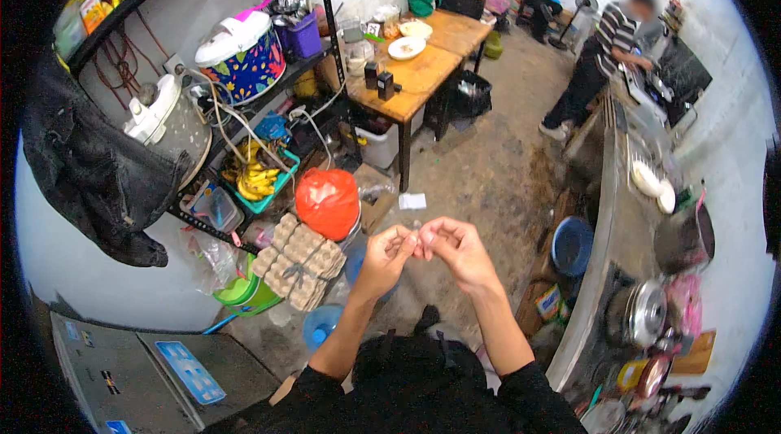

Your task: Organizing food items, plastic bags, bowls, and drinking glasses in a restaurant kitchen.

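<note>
My left hand (390, 251) and my right hand (454, 251) meet in front of my body, thumbs and fingertips pinched together. Something small and pale may be between the fingertips, but it is too small to make out. Below and left of my left hand lies a tied stack of egg-carton trays (299, 263). Behind the stack is a full red plastic bag (327, 203). A blue water jug (320, 327) stands on the floor beside my left forearm.
A wooden table (427, 77) holds plates and two small black boxes. Shelving at left bears a floral cooker (241, 62) and bananas (255, 178). A concrete counter (610, 214) with pots runs along the right. One person (601, 49) stands there; another person (538, 1) sits farther back.
</note>
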Demonstrator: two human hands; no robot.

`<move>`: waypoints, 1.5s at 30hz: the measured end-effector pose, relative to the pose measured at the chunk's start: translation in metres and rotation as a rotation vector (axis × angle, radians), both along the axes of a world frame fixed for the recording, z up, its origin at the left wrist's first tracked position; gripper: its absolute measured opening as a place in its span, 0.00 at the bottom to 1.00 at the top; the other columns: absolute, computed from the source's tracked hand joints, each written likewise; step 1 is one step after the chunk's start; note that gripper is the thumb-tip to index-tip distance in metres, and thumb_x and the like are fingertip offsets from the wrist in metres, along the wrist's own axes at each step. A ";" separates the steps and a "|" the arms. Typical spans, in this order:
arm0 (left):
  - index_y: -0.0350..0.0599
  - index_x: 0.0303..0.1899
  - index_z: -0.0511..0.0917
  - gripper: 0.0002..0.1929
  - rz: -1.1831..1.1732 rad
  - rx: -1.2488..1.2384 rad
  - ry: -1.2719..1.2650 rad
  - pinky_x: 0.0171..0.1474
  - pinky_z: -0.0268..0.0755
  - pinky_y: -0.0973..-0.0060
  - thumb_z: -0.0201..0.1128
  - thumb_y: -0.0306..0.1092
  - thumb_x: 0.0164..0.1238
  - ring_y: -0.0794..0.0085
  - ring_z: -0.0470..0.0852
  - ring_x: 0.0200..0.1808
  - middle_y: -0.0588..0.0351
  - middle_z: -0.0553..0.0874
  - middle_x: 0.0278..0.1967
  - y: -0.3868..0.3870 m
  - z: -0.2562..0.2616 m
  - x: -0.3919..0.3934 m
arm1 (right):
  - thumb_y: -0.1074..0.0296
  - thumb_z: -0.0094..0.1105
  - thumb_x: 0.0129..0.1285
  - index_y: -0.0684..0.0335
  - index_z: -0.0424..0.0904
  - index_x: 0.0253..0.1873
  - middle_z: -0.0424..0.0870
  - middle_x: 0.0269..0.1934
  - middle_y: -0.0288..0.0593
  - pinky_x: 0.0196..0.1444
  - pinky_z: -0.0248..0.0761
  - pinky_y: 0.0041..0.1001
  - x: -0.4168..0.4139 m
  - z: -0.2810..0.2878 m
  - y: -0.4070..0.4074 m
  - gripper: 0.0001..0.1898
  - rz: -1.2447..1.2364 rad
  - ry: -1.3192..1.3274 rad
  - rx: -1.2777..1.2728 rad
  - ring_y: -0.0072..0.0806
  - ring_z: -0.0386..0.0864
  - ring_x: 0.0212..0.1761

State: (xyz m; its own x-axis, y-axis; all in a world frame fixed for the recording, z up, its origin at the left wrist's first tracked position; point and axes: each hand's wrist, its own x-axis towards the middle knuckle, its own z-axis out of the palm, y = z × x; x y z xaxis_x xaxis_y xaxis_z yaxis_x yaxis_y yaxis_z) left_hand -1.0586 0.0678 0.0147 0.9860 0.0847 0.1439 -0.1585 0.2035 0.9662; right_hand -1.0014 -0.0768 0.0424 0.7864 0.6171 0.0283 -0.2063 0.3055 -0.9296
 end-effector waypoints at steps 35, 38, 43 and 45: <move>0.42 0.28 0.77 0.11 0.155 -0.318 0.270 0.28 0.64 0.87 0.62 0.39 0.65 0.84 0.75 0.26 0.61 0.81 0.25 0.028 -0.034 0.489 | 0.71 0.58 0.63 0.64 0.72 0.37 0.74 0.28 0.33 0.32 0.67 0.21 0.528 -0.045 0.051 0.06 0.379 0.190 0.088 0.19 0.73 0.28; 0.41 0.29 0.77 0.10 0.178 -0.386 0.293 0.31 0.67 0.85 0.62 0.37 0.65 0.81 0.76 0.28 0.60 0.80 0.25 0.020 -0.039 0.536 | 0.70 0.58 0.64 0.64 0.72 0.37 0.74 0.28 0.33 0.33 0.66 0.20 0.581 -0.056 0.046 0.06 0.426 0.201 0.097 0.19 0.73 0.29; 0.42 0.29 0.77 0.10 0.240 -0.363 0.288 0.28 0.63 0.88 0.59 0.35 0.68 0.84 0.75 0.26 0.60 0.81 0.26 0.003 -0.061 0.618 | 0.70 0.57 0.64 0.64 0.72 0.38 0.74 0.28 0.33 0.34 0.66 0.20 0.675 -0.065 0.036 0.05 0.494 0.174 0.068 0.20 0.73 0.29; 0.44 0.29 0.77 0.10 0.262 -0.406 0.272 0.26 0.60 0.90 0.58 0.35 0.68 0.86 0.74 0.25 0.60 0.82 0.26 -0.012 -0.054 0.652 | 0.70 0.58 0.64 0.63 0.72 0.38 0.75 0.28 0.33 0.34 0.66 0.20 0.711 -0.064 0.029 0.05 0.566 0.221 0.084 0.20 0.73 0.29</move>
